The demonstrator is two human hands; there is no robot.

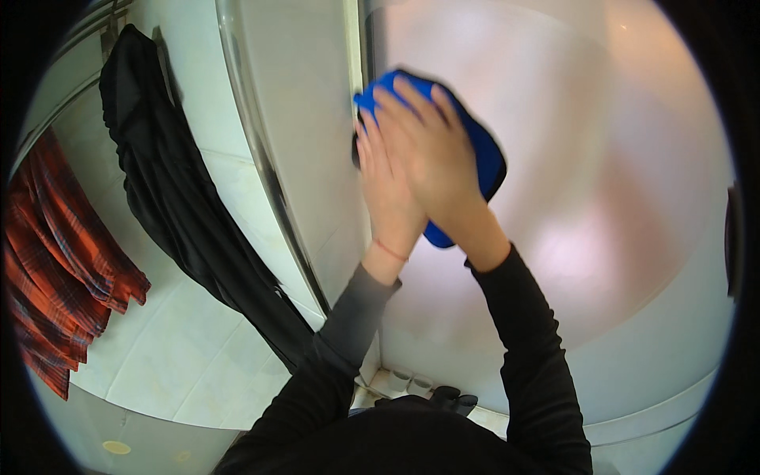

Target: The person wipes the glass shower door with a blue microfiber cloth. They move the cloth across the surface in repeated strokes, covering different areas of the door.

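Note:
A blue cloth with a dark edge (pixel 490 155) lies spread against the frosted, glossy panel (pixel 570 196) in front of me. On it rests my right hand (pixel 430 151), fingers spread, pressing flat and partly overlapping the other hand. Just to the left, my left hand (pixel 383 184), with a thin red string at the wrist, lies over the cloth's left part near the panel's edge. Its fingers are extended and close together, partly covered by the right hand. Neither hand's palm shows.
Left of the panel runs a shiny metal rail (pixel 258 142). Black clothing (pixel 172 184) and red plaid fabric (pixel 65 255) hang at the left by a tiled wall (pixel 178 344). Below stand pale slippers (pixel 409 381) and dark slippers (pixel 454 399). A dark object (pixel 731 240) is at the right rim.

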